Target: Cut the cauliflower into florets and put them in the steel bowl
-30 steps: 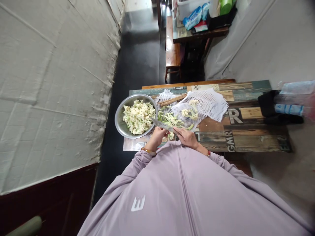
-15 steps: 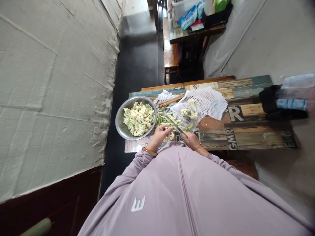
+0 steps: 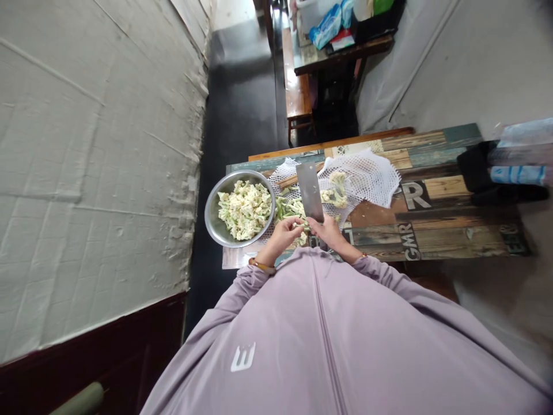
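Note:
My right hand [image 3: 327, 230] is closed round the handle of a cleaver [image 3: 310, 193], its broad blade turned flat towards me and pointing away. Just left of it, my left hand [image 3: 285, 234] pinches a small piece of cauliflower [image 3: 301, 238], partly hidden by the fingers. A steel bowl [image 3: 210, 216] full of cut cauliflower florets [image 3: 245, 208] stands to the left. Green cauliflower stalks [image 3: 288, 208] lie between bowl and blade. Beyond the cleaver, larger cauliflower pieces [image 3: 337, 187] rest on a white mesh net [image 3: 375, 176].
The patchwork wooden table [image 3: 458, 230] runs to the right, with a black item and packets [image 3: 518, 174] at its far end. Behind are a wooden bench [image 3: 298, 98] and another table [image 3: 311, 60] bearing packages. A pale wall [image 3: 108, 173] rises on the left.
The cleaver has turned from edge-on to flat side showing, with its tip raised and pointing farther away. My left hand stays nearly in place with the cauliflower.

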Available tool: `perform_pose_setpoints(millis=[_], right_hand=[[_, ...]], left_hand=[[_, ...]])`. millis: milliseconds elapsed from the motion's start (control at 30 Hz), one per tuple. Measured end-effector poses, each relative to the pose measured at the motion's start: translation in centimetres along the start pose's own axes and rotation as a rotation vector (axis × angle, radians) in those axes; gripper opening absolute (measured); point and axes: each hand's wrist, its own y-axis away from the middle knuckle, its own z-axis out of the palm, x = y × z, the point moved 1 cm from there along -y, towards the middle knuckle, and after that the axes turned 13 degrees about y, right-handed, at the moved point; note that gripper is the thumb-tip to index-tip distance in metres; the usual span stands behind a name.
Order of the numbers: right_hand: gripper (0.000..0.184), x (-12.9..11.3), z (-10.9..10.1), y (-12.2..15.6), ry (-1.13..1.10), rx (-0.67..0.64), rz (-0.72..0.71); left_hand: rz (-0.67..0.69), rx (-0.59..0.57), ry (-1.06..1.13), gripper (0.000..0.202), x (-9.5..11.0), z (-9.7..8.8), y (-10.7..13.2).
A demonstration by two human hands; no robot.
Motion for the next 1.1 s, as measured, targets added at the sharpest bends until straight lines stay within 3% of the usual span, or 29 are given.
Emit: perform_pose_setpoints(millis=[200, 433, 633, 767, 867, 1000, 1100], right_hand=[[0.032, -1.9, 1.3, 0.3, 0.069, 0.048, -0.025], [0.032, -1.1, 2.4, 0.5, 0.115, 0.097, -0.027], [0.028, -0.1, 2.9, 0.4, 0.264, 0.198, -0.144], [0.025, 0.0, 3.2, 0.5, 0.317, 0.245, -0.311], [0.025, -0.5, 3.3, 0.7, 0.284, 0.246, -0.369], [0.026, -0.4, 2.9, 0.8, 0.214, 0.202, -0.276], [0.027, 0.9, 2.0, 0.5, 0.156, 0.167, -0.104]], left_hand=[[0.115, 0.077, -0.231, 0.008, -1.3, -0.1, 0.3], [0.278, 0.168, -0.473, 0.006, -2.3, 0.0, 0.5], [0.260, 0.177, -0.658, 0.013, -2.4, 0.1, 0.9], [0.289, 0.161, -0.514, 0.015, -2.7, -0.4, 0.8], [0.231, 0.097, -0.295, 0.017, -2.7, -0.8, 1.2], [0.097, -0.018, 0.008, 0.024, -1.7, -1.7, 2.7], [0.059, 0.032, 0.168, 0.026, -0.7, -4.0, 3.5]])
